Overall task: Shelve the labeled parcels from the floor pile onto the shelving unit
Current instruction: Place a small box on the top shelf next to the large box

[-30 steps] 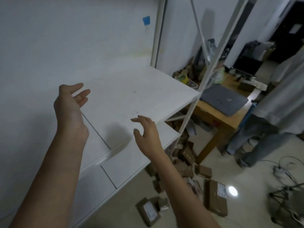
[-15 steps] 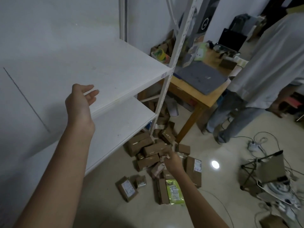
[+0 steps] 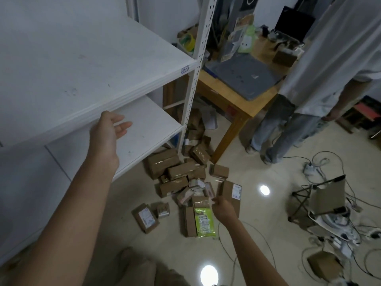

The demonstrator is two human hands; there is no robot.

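Note:
A pile of brown labeled parcels (image 3: 177,172) lies on the floor at the foot of the white shelving unit (image 3: 194,83). A green packet (image 3: 204,221) and a flat labeled parcel (image 3: 145,217) lie at the pile's near edge. My right hand (image 3: 223,207) reaches down over the pile, between the green packet and a flat brown parcel (image 3: 232,190); nothing shows in its fingers. My left hand (image 3: 109,129) hovers with relaxed fingers just below the upper shelf's (image 3: 82,69) front edge, above the bare lower shelf (image 3: 148,131).
A wooden table (image 3: 235,108) with a closed laptop (image 3: 243,77) stands right of the shelving. A person (image 3: 309,79) stands beside it. Cables and a power strip (image 3: 311,168), a folding stand (image 3: 321,199) and a small box (image 3: 323,265) cover the floor at right.
My view has tilted down from the shelf to the floor pile. The right hand dropped from shelf height down to the parcels. The left hand stayed by the shelf edge.

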